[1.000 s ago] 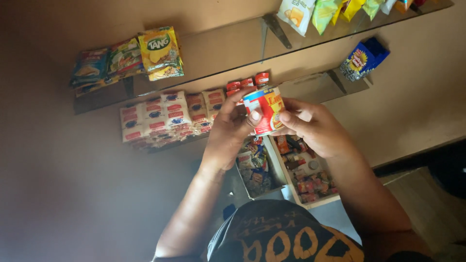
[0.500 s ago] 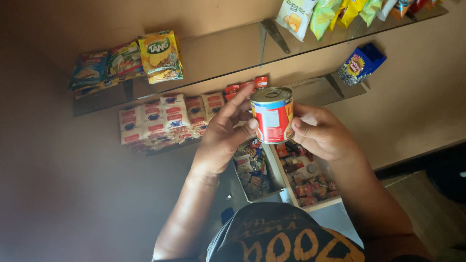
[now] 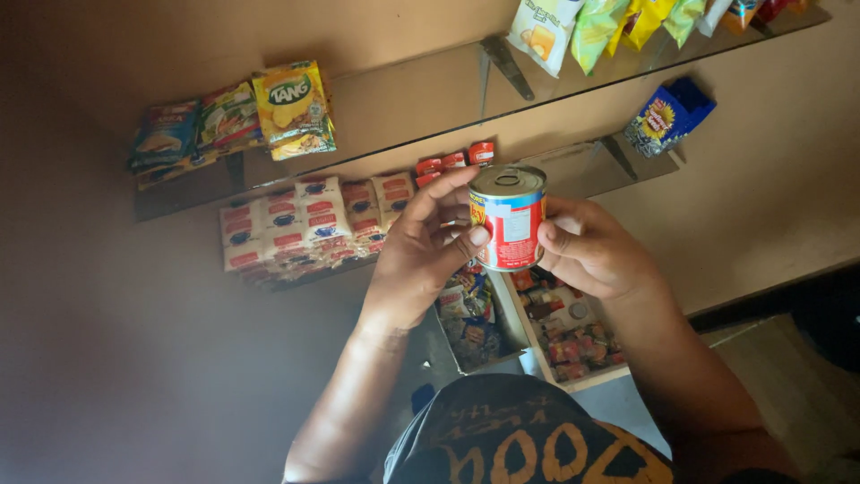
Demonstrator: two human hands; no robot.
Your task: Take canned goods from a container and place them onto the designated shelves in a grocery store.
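Both hands, tin (image 3: 508, 218) now steadier

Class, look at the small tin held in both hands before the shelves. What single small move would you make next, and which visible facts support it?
Probably a further slight turn of the tin between the fingers. Both the left hand and the right hand have it in their grip, upright, its pale label panel facing the camera, clear of the glass shelf. That suggests it is being inspected, not placed.
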